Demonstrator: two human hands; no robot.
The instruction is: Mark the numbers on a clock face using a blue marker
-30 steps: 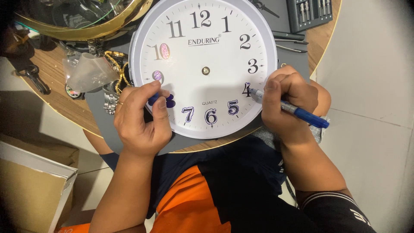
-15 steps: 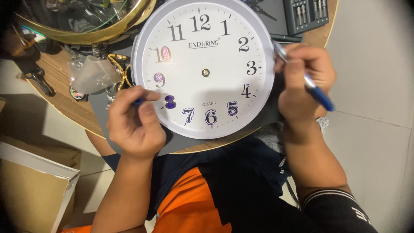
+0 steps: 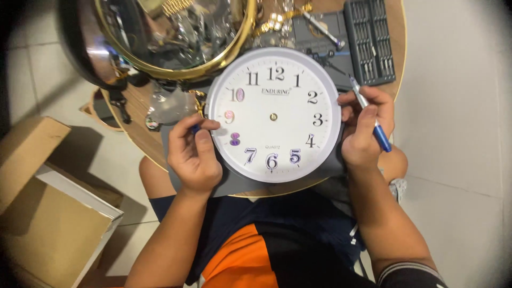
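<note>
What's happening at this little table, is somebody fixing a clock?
A person seated at a small round wooden table has a white clock face lying flat in front of them, with no hands on it. The left hand rests at its left edge, pinching a small dark blue piece. The right hand holds a blue pen beside the right edge, its tip off the dial. Several numerals are coloured purple or pink. A dark tool case and a gold-rimmed clock cover sit behind.

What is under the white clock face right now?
The clock face lies on a dark grey mat, which shows past its lower edge, on a round wooden table. Its top edge overlaps a grey tool tray. Whatever lies beneath its middle is covered.
</note>
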